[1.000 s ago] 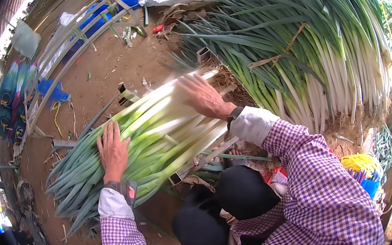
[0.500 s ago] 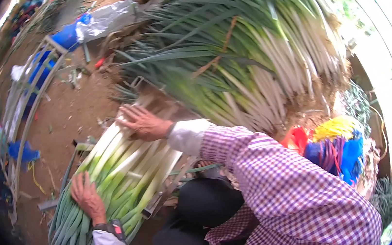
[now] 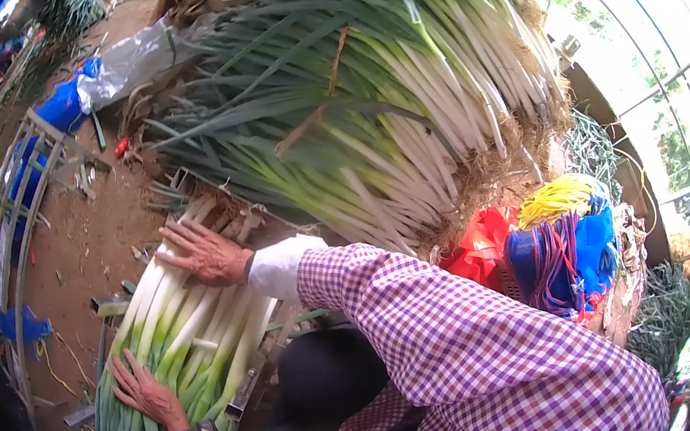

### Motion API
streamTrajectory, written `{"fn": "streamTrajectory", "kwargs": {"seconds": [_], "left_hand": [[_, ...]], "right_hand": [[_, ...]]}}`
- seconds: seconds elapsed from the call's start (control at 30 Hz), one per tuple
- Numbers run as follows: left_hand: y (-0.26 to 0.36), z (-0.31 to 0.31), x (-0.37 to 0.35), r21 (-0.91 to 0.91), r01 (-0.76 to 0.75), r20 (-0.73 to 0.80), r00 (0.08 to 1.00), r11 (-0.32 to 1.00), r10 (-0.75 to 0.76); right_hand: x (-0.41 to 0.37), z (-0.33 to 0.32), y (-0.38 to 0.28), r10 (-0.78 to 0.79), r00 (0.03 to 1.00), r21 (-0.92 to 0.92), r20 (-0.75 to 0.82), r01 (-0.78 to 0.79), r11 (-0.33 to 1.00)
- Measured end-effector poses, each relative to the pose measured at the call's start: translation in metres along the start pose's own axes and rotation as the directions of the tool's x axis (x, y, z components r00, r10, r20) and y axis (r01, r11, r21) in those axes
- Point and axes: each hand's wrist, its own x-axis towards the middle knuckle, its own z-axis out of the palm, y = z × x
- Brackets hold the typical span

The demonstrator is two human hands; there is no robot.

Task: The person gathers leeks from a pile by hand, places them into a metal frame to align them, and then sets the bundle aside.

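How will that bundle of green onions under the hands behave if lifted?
Probably splays: no tie shows on the bundle of green onions, and the left hand and right hand press flat on it. White ends look stiff; green tops likely droop. Likely heavy: many thick stalks.

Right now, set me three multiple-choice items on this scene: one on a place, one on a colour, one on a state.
1. Where does the left hand lie?
A. on the bare ground
B. on the green end of the leek bundle
C. on a blue bag

2. What colour is the sleeve?
A. plain orange
B. green and black
C. purple and white check

3. How is the right hand?
A. flat, fingers spread, on the bundle's white end
B. clenched round a knife
C. raised clear of the leeks

Answers:
1 B: its palm presses on the green leaves.
2 C: the check shows along the whole arm.
3 A: the fingers lie spread over the white stalks.
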Motion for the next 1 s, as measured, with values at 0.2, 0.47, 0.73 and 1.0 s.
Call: {"fn": "streamTrajectory", "kwargs": {"seconds": [0.2, 0.47, 0.73, 1.0], "left_hand": [[0.003, 0.002, 0.004, 0.012, 0.005, 0.011, 1.000, 1.000, -0.005], [0.007, -0.003, 0.005, 0.031, 0.021, 0.024, 0.999, 0.999, -0.021], [-0.006, -0.020, 0.011, -0.010, -0.004, 0.121, 0.993, 1.000, 0.005], [0.014, -0.070, 0.023, -0.602, -0.015, -0.017, 1.000, 0.799, 0.007]], "right_hand": [[-0.001, 0.001, -0.001, 0.001, 1.000, 0.004, 0.026, -0.001, 1.000], [-0.037, -0.087, -0.038, 0.067, 0.997, 0.339, -0.041, -0.049, 0.939], [-0.251, -0.254, 0.024, 0.448, 0.879, 0.317, -0.164, -0.383, 0.868], [-0.348, -0.424, 0.172, 0.709, 0.518, -0.108, -0.479, -0.836, 0.538]]}}
